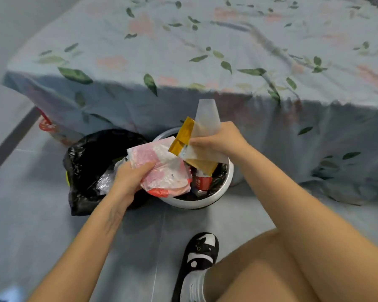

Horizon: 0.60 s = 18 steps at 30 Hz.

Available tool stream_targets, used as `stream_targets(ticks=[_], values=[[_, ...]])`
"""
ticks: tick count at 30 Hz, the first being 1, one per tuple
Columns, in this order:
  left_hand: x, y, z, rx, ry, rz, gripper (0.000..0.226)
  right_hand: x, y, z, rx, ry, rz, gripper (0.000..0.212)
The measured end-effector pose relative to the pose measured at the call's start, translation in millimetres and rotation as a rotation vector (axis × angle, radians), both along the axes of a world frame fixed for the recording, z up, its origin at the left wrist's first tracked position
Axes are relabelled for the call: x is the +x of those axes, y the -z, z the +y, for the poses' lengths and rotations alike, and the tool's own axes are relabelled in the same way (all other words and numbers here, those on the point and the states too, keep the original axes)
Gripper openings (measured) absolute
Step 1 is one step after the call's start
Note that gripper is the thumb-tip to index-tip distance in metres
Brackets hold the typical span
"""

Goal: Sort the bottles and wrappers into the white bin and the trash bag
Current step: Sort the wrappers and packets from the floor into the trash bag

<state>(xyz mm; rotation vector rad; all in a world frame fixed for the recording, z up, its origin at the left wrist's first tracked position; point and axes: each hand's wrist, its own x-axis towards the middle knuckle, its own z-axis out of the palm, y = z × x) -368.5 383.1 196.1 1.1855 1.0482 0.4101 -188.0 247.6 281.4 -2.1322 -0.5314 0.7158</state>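
Observation:
A round white bin [224, 188] with a dark liner stands on the floor by the bed, and a red-labelled bottle [202, 180] lies inside it. To its left sits an open black trash bag [85, 162]. My left hand [131, 177] is shut on a crumpled pink and white plastic wrapper [162, 168], held between the bag and the bin. Above the bin, my right hand [220, 140] grips a gold and translucent white wrapper [196, 136].
A bed with a pale blue floral sheet [205, 51] rises right behind the bin and bag. Something red [45, 125] pokes out under the bed's left corner. My black and white shoe [200, 258] rests on the grey floor in front of the bin.

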Motion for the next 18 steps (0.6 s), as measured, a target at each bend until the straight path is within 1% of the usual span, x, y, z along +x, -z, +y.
stream_targets(ticks=[4, 9, 11, 14, 18], values=[[-33.7, 19.2, 34.9, -0.017, -0.068, 0.047, 0.03, -22.0, 23.3, 16.2, -0.154, -0.109, -0.032, 0.046], [-52.2, 35.8, 63.8, -0.055, -0.12, 0.103, 0.032, -19.3, 39.7, 5.4, -0.275, -0.097, -0.069, 0.056], [-52.3, 39.2, 73.2, -0.073, -0.132, 0.085, 0.031, -18.1, 46.3, -1.0, -0.303, -0.085, -0.054, 0.056], [-47.0, 41.7, 92.3, -0.066, -0.164, 0.061, 0.03, -15.6, 53.8, -7.9, -0.317, -0.05, -0.039, 0.052], [-40.7, 60.9, 132.2, -0.108, -0.261, 0.06, 0.036, -13.6, 55.6, -9.6, -0.284, -0.013, -0.016, 0.043]])
